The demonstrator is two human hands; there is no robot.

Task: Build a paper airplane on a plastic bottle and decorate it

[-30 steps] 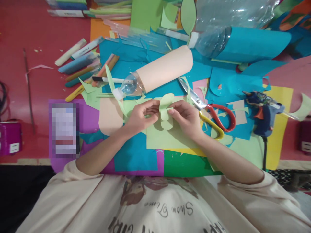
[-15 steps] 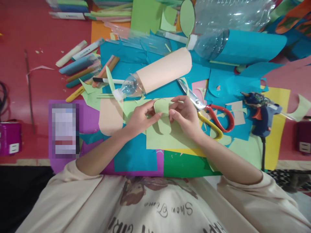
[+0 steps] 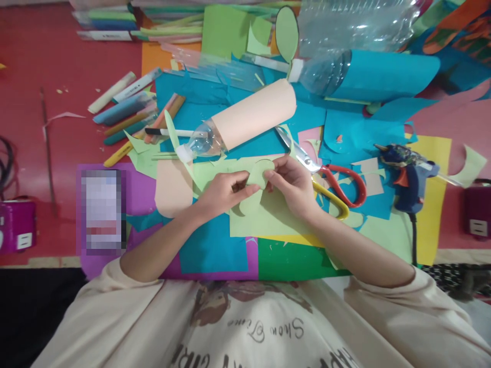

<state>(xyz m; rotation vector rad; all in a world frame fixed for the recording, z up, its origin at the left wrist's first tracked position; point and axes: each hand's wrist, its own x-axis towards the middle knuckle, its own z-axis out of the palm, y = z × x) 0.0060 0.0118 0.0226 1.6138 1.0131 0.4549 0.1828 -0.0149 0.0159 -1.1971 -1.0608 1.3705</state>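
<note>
A light green paper cutout (image 3: 258, 175) with a rounded end is pinched between my two hands, above a light green sheet (image 3: 276, 222). My left hand (image 3: 227, 193) grips its left edge with thumb and fingers. At its upper right, my right hand (image 3: 291, 183) pinches it between thumb and fingertips. Just beyond lies a small plastic bottle (image 3: 255, 115) wrapped in peach paper, its cap toward the left. Scissors (image 3: 326, 176) with red and yellow handles rest right of my right hand. A rounded peach paper piece (image 3: 174, 189) lies left of my left hand.
At right lies a glue gun (image 3: 410, 176) with its cord running toward me. Several markers (image 3: 126, 110) are scattered at left, above a phone (image 3: 102, 209). A blue-wrapped bottle (image 3: 391, 74) lies at the back right. Paper scraps cover much of the middle.
The green cutout has turned from nearly upright to a slant, its top now leaning right. Both hands still hold it. The whole view has shifted slightly.
</note>
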